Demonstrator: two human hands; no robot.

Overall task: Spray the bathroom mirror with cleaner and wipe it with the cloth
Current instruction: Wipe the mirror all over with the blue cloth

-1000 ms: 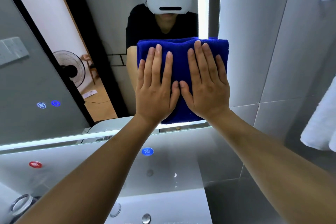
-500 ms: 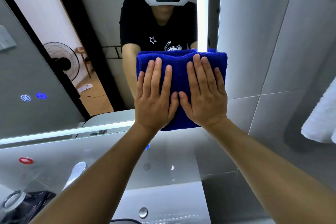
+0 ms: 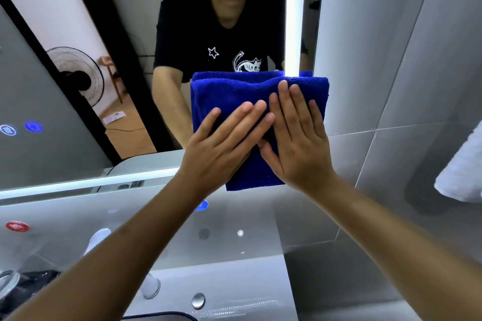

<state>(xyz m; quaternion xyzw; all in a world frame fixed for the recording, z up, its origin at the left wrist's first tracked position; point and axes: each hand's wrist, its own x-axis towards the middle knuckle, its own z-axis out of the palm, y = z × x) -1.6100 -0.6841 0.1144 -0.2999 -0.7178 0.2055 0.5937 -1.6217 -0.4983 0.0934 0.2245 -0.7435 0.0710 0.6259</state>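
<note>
Both hands press a folded blue cloth point(image 3: 234, 101) flat against the lower right corner of the mirror point(image 3: 135, 34). The left hand point(image 3: 219, 154) and right hand point(image 3: 300, 143) lie side by side, fingers straight, left fingertips angled toward the right hand.

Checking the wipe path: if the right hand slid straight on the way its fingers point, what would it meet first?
The right hand points up the blue cloth. It would likely cross the cloth's top edge, then meet the mirror's lit strip.
</note>
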